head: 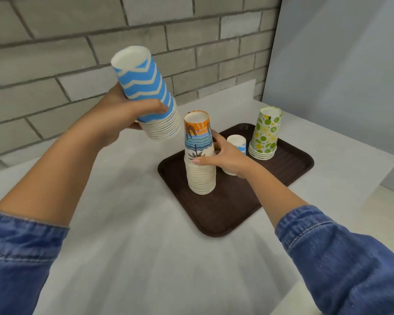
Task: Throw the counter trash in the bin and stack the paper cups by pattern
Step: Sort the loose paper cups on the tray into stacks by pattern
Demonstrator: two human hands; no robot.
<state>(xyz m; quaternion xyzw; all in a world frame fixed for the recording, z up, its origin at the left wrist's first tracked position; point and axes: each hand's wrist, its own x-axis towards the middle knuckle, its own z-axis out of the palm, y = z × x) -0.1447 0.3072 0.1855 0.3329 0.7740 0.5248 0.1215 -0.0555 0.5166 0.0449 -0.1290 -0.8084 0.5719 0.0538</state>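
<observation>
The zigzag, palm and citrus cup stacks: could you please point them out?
zigzag stack (143, 87): head view, blue striped side.
palm stack (197, 137): head view, top cup.
citrus stack (267, 130): head view, top cup.

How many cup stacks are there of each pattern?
Blue: 2, the held blue stack in the left hand and the small blue stack on the tray
Palm-tree: 1, the palm stack gripped by the right hand
Citrus: 1, the citrus stack
Total: 4 stacks

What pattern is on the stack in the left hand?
Blue and white zigzags on the cup stack; head view.
</observation>
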